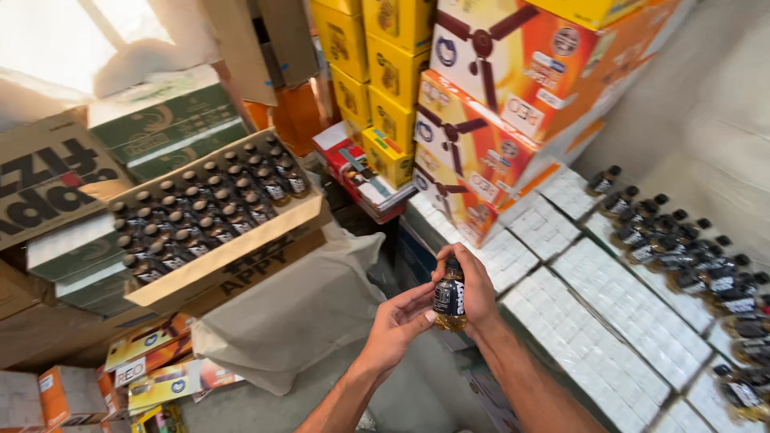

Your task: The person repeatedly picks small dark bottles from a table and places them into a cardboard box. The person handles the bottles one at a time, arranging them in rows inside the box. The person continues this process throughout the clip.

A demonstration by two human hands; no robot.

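My right hand holds a small bottle of amber drink with a black cap and a dark label, upright, in the middle of the view. My left hand touches the bottle's side with its fingertips from the left. Both forearms reach up from the bottom edge. To the right, several like bottles stand in rows on flat white packs. At left an open cardboard carton is full of the same bottles.
Tall stacks of orange and yellow cartons rise behind the white packs. Green and brown cartons are piled at left. A grey cloth hangs below the open carton. Small colourful boxes lie on the floor at lower left.
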